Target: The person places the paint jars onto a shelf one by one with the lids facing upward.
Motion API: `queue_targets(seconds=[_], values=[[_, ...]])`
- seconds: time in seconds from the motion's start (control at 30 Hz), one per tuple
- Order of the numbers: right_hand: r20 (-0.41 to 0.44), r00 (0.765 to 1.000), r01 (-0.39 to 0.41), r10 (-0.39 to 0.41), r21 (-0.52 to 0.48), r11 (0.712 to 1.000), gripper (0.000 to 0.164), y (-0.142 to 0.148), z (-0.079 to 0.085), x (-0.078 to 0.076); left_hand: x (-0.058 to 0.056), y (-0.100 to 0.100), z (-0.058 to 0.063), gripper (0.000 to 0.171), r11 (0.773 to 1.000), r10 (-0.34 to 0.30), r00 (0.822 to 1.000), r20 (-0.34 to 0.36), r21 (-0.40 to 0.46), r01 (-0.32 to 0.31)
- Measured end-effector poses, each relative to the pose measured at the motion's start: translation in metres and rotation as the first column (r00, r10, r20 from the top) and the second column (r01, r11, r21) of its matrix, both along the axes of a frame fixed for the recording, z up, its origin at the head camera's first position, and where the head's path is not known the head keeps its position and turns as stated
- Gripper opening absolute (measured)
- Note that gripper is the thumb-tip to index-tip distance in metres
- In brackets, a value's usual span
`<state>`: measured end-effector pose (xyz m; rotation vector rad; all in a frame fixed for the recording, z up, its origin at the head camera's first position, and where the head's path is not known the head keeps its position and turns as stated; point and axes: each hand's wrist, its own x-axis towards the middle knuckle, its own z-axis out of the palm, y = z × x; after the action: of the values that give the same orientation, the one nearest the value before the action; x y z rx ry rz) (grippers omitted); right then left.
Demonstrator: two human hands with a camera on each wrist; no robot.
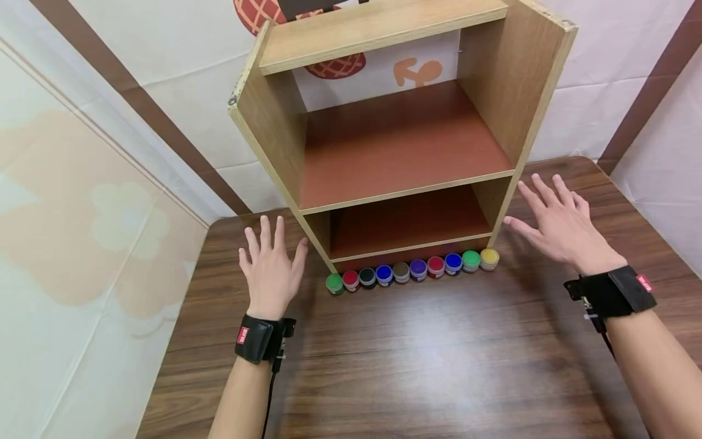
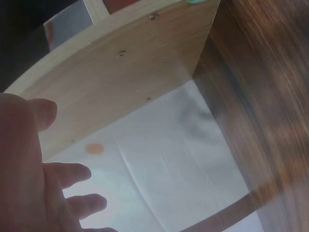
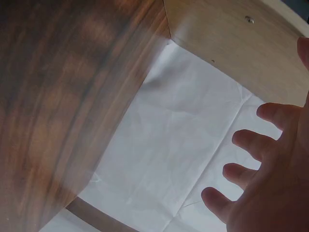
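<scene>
Your left hand (image 1: 271, 271), right hand (image 1: 562, 228): at shelf's (image 1: 406, 146) two sides | both wide, holding nothing | step: seemingly readying | next: probably needs inward reach

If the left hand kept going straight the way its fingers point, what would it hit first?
Probably the white cloth behind the table: the left hand points past the side of the shelf. How far off the cloth is, I can't tell.
</scene>
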<state>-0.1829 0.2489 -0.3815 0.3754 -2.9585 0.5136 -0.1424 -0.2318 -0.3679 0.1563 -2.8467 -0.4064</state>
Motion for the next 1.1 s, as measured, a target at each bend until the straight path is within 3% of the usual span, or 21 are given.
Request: queue_targets(seconds=[0.2, 0.37, 0.63, 0.87, 1.1], values=[[0.005, 1.000, -0.031, 0.031, 0.018, 0.999, 0.067, -0.005, -0.007, 0.016, 0.016, 0.001, -0.005, 0.072, 1.000, -0.021, 1.000, -0.019, 0.022, 0.021], [0.011, 0.994, -0.105, 0.105, 0.035, 0.994, 0.049, -0.009, -0.013, 0.030, 0.029, 0.001, -0.008, 0.067, 0.996, -0.023, 0.999, -0.035, 0.081, 0.026], [-0.055, 0.978, -0.202, 0.203, 0.025, 0.979, 0.031, -0.021, -0.024, 0.048, 0.043, 0.006, -0.016, 0.061, 0.990, -0.045, 0.999, -0.003, 0.130, 0.045], [-0.052, 0.972, -0.227, 0.229, 0.049, 0.973, 0.037, -0.042, -0.034, 0.050, 0.057, 0.010, -0.030, 0.050, 0.956, -0.086, 0.996, 0.035, 0.284, 0.073], [-0.077, 0.978, -0.193, 0.195, 0.041, 0.980, 0.035, -0.048, -0.043, 0.052, 0.060, 0.021, -0.050, 0.042, 0.923, -0.077, 0.997, -0.026, 0.377, 0.081]])
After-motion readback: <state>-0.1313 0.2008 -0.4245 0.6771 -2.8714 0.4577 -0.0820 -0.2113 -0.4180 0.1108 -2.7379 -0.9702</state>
